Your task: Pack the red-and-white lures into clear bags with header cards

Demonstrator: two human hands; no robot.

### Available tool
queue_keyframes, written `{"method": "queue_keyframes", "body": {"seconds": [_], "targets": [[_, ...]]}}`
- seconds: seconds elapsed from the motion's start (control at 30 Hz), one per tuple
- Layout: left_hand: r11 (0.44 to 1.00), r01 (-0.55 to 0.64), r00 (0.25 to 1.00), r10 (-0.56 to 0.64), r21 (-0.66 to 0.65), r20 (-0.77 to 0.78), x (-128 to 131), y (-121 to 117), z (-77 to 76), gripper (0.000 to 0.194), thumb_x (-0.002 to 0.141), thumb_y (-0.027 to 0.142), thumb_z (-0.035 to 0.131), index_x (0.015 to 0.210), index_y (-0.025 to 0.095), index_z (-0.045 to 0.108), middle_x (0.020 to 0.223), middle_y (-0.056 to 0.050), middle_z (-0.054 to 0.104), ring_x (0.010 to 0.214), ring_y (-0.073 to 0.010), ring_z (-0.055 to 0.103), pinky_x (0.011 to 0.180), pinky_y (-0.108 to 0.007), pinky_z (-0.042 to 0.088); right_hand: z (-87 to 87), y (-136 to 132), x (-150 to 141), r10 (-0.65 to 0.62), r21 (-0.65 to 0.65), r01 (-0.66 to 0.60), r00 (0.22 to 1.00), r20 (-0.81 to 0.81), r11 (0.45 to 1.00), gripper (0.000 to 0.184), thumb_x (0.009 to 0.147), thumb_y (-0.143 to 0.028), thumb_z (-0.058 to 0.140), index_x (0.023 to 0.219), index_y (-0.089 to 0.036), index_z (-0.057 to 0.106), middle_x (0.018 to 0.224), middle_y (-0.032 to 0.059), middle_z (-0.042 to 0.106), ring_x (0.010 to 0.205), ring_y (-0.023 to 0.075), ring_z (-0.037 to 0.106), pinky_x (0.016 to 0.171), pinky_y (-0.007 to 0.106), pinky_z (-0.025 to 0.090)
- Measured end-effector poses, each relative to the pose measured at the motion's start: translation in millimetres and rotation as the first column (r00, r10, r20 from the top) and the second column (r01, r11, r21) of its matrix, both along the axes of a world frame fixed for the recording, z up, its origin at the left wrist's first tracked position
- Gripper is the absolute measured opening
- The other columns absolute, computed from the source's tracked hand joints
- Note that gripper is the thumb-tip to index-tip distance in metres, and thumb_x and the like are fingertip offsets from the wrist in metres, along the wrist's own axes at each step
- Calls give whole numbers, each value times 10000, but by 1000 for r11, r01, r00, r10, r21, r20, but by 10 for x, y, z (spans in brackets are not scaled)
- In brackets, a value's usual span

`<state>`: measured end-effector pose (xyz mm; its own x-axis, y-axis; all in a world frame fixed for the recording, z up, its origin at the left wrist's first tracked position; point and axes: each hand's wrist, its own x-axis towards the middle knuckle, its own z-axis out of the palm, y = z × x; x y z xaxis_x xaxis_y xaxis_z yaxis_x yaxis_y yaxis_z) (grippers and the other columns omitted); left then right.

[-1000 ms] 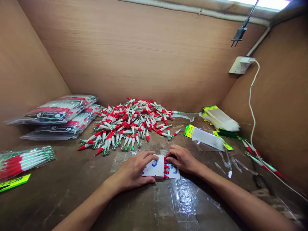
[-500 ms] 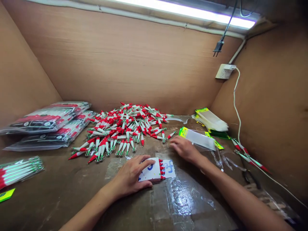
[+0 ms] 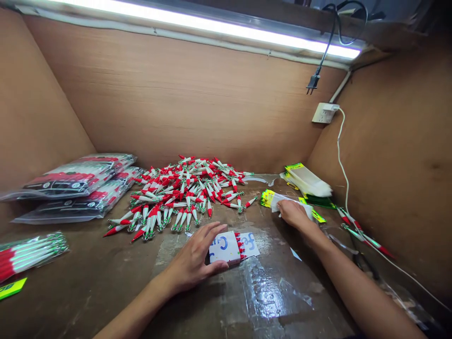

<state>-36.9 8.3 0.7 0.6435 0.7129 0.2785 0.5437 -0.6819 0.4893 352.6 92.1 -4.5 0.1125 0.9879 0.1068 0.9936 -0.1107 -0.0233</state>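
In the head view, a small white paper box [image 3: 226,247] with blue writing lies on the table, the red tips of several fishing lures [image 3: 242,247] sticking out of its right end. My left hand [image 3: 194,256] is loosely around the box, thumb at the near edge and fingers at the far edge. My right hand [image 3: 294,214] reaches to the right, its bent fingers pinching a clear plastic bag [image 3: 278,200] among bags with yellow headers [image 3: 266,197]; the fingertips are partly hidden. A lettered white paper flap [image 3: 252,244] lies beyond the lures.
A heap of red-and-white lures [image 3: 190,188] is at the back. Filled bags [image 3: 70,179] are stacked at left, near a pack of lures [image 3: 31,254]. More header bags [image 3: 307,179] lie back right. A white cord [image 3: 341,150] and a black plug [image 3: 312,82] hang at right.
My right hand has moved right and slightly forward onto the clear bags and now pinches one. The fingers of my left hand have shifted from the box's top toward its far edge.
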Motion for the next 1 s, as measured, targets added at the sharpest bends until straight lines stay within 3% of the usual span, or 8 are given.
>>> {"method": "queue_keyframes", "body": {"seconds": [0.33, 0.47, 0.53, 0.6, 0.7, 0.83, 0.93, 1.0], "targets": [[1000, 8, 998, -7, -10, 70, -8, -2, 117, 742, 902, 449, 674, 1531, 306, 307, 1540, -100, 401, 1419, -309, 369, 1181, -513, 312, 186, 3, 134, 95, 65, -85, 982, -165, 994, 364, 935, -368, 530, 747, -154, 757, 751, 90, 732, 719, 207, 656, 625, 270, 361], [998, -58, 986, 55, 14, 158, -14, 9, 145, 818, 885, 461, 694, 1555, 313, 248, 1567, -110, 368, 1437, -315, 354, 1188, -529, 290, 429, -156, -16, 174, 221, -116, 947, -268, 968, 391, 993, -339, 407, 1018, -147, 747, 965, 105, 752, 854, 214, 669, 718, 273, 425], [996, -95, 963, 91, 1, 252, 13, 3, 149, 917, 842, 479, 738, 1570, 318, 203, 1585, -120, 342, 1454, -329, 328, 1196, -551, 262, 538, -337, -283, 350, 289, -237, 819, -455, 928, 402, 1011, -394, 398, 1031, -166, 727, 973, 86, 746, 824, 195, 664, 721, 267, 452], [996, -39, 919, 68, -82, 388, 67, -22, 155, 1050, 755, 518, 806, 1577, 300, 189, 1586, -139, 341, 1458, -348, 321, 1187, -553, 277, 594, -559, -642, 482, 228, -488, 494, -724, 843, 391, 986, -473, 471, 947, -183, 730, 882, 56, 738, 663, 165, 632, 624, 259, 465], [924, 148, 846, 66, -352, 529, 168, -73, 167, 970, 659, 518, 873, 1476, 230, 436, 1396, -158, 574, 1285, -352, 546, 1054, -484, 472, 583, -831, -1130, 327, 101, -699, 198, -924, 708, 385, 939, -525, 567, 931, -184, 746, 749, 24, 700, 546, 129, 562, 512, 231, 419], [774, 34, 740, 406, -633, 536, 205, -46, 131, 411, 734, 457, 837, 977, 142, 737, 753, -53, 734, 681, -212, 705, 652, -309, 577, 470, -887, -1306, 111, 93, -626, -11, -994, 774, 459, 881, -587, 632, 1012, -160, 740, 790, 46, 716, 602, 131, 607, 588, 246, 461], [738, -98, 504, 615, -668, 606, 123, 47, 87, 401, 672, 456, 879, 886, 148, 740, 747, -36, 738, 660, -186, 701, 651, -283, 576, 348, -792, -1196, -27, 32, -586, -92, -995, 810, 512, 783, -539, 767, 1116, -155, 711, 956, 85, 743, 724, 151, 652, 700, 279, 491], [719, -94, 474, 641, -689, 604, 52, 91, 99, 418, 654, 464, 890, 882, 146, 746, 777, -52, 750, 706, -194, 716, 675, -278, 579, 268, -735, -1139, -9, 39, -538, -87, -996, 842, 425, 736, -479, 825, 967, -135, 728, 848, 59, 737, 672, 132, 620, 669, 257, 464]]}}
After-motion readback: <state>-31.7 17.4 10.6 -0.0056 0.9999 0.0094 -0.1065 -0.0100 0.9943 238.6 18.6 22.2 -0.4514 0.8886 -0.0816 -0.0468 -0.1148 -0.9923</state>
